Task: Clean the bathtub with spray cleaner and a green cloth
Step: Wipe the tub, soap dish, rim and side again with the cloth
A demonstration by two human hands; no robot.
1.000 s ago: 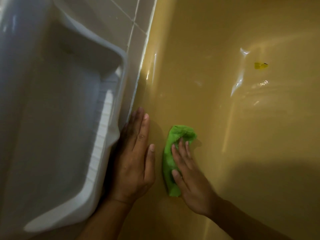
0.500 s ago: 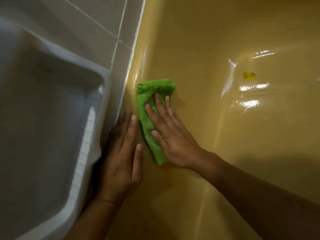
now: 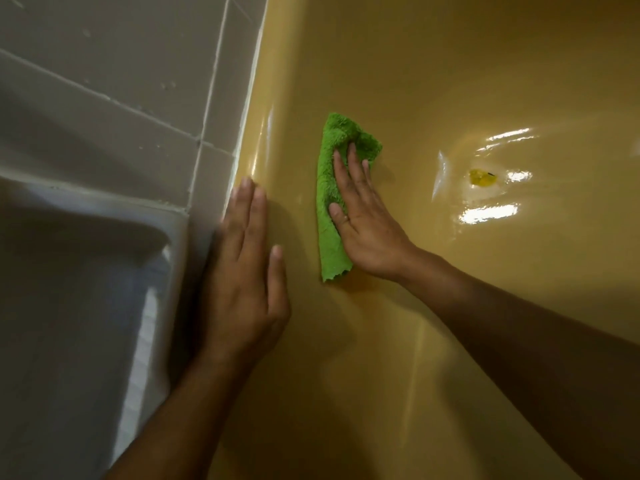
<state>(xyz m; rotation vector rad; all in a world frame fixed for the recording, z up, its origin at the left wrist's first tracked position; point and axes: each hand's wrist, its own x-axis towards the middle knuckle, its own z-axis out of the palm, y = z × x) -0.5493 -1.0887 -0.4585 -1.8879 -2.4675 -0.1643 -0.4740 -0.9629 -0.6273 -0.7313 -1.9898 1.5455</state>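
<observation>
Logging from my remote desk: right hand [image 3: 367, 223] lies flat on the green cloth [image 3: 326, 192], centre of the frame, fingers straight and slightly spread, pressing it against the sloped inner wall of the bathtub [image 3: 450, 81]. Nothing is gripped; the palm simply pins it. Left hand [image 3: 242, 282] lies flat too, fingers straight and close together, braced on the tub's edge at lower centre-left, just beside the grey tile wall [image 3: 121, 81], holding nothing.

Handling, my judgement: the cloth is a soft, fluffy microfibre type, folded into a long narrow pad, light and limp. It will likely bunch or slide from under the palm if pressure drops, more so because the tub looks glossy and wet, with bright reflections at the right of the frame. I would set the palm over the pad's middle with fingertips reaching toward its upper end, as now. The lower tail pokes out below the heel of the hand and may drag. The enamel is hard and slick, so the bracing hand could slip as well.

Count: one green cloth; two hands, both in view; one bathtub; one small yellow speck [image 3: 482, 177] at right, kind unclear; one white moulded fixture [image 3: 69, 289] at lower left, which I cannot identify. Spray cleaner: none in view.
</observation>
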